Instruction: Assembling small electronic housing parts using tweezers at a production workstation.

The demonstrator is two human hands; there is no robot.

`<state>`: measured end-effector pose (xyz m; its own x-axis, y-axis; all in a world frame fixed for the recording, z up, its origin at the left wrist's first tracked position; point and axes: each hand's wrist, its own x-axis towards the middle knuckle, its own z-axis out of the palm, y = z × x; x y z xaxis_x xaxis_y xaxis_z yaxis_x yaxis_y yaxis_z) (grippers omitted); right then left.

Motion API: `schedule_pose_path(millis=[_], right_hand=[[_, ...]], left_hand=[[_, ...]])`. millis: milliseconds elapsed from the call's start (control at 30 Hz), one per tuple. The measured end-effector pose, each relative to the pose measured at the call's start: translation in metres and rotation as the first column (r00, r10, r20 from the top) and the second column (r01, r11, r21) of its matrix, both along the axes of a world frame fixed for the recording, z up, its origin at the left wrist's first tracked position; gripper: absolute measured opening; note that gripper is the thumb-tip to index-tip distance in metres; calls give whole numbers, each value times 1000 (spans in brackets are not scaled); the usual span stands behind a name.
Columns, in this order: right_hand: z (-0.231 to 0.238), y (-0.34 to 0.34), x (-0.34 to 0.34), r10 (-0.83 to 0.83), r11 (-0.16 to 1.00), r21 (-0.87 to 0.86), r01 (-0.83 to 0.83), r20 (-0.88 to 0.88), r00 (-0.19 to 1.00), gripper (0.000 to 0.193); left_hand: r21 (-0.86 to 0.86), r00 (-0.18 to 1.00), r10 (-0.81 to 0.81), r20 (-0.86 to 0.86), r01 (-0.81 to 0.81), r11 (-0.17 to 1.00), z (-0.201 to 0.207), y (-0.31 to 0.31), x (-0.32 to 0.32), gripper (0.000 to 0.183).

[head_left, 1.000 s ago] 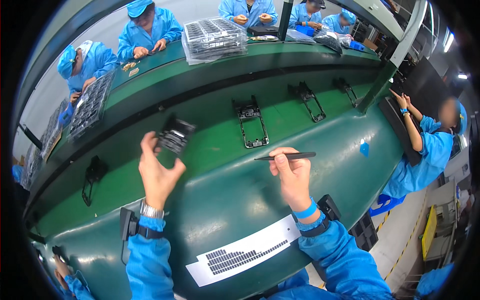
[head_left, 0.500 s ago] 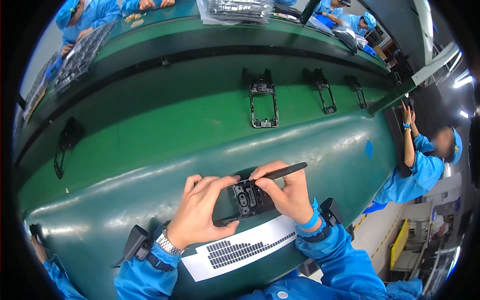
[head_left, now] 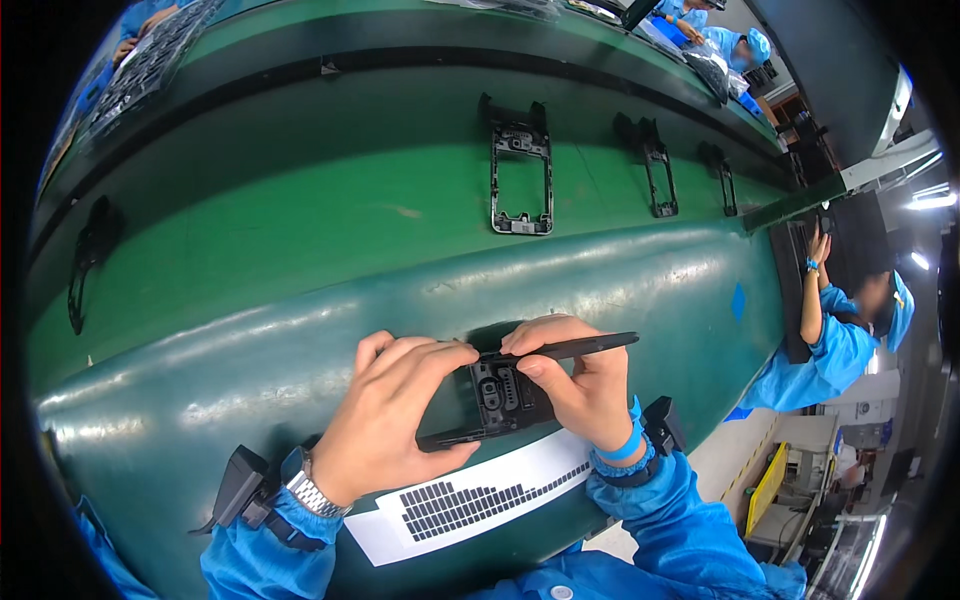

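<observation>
My left hand grips a black plastic device frame, fingertips at its far edge and thumb by its near edge. The frame has an oval cutout and lies low over the green bench mat. In my right hand, thumb and forefinger pinch black tweezers, whose rear end points right. Their tips are hidden near the frame's far edge, where both hands' fingertips almost meet. Close in front of the frame lies a white sheet bearing rows of small black pads.
Beyond the mat, a green conveyor belt carries a similar black frame, with others farther right and one at left. A metal post stands at right. Co-workers in blue sit across the belt and at right.
The view has shifted slightly, so the belt's frames appear higher. My hands keep their grips; the tweezers lie a little flatter, with their rear end farther right.
</observation>
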<state>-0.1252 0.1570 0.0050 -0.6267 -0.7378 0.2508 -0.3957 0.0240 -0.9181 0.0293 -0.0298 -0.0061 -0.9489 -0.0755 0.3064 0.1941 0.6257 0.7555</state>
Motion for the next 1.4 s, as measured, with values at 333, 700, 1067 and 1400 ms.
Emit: schedule_pose_path(millis=[333, 700, 1067, 1400], right_hand=[[0, 1, -1, 0, 1000, 5, 0, -24, 1000, 14], [0, -1, -1, -18, 1000, 21, 18, -31, 999, 13], [0, -1, 0, -18, 999, 35, 19, -54, 998, 14], [1, -1, 1, -27, 999, 34, 30, -90, 996, 12]], left_hand=[[16, 1000, 13, -8, -13, 1000, 4, 1, -1, 73], [9, 1000, 7, 1, -7, 1000, 4, 0, 0, 74], [-25, 1000, 18, -23, -19, 1000, 4, 1, -1, 70], [-49, 1000, -16, -12, 15, 999, 8, -1, -1, 66]])
